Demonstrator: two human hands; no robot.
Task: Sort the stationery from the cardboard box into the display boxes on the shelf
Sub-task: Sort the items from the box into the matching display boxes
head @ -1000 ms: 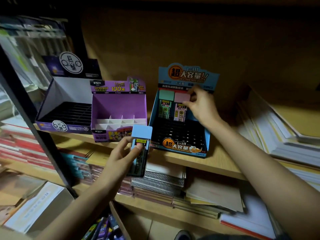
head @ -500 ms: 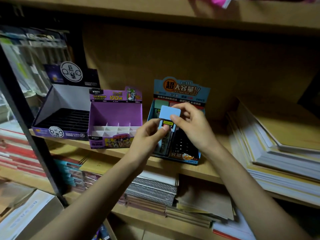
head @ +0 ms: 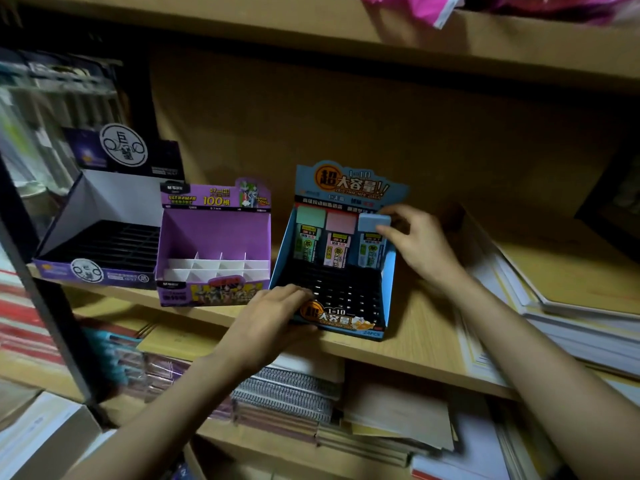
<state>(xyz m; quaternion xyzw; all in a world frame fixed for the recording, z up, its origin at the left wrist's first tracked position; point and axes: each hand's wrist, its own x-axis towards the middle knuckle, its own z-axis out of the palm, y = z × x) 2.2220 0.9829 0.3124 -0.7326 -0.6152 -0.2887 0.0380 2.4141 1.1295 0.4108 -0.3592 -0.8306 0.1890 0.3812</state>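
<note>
At one o'clock in the blue display box, the right hand pinches the blue lead case into its back-row slot, the left hand resting flat-fingered at seven o'clock; next, seemingly, release.

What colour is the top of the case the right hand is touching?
Light blue. The case top by the right hand shows best in the head view.

The blue display box is glossy cardboard (printed), the shelf matt wood.
</note>
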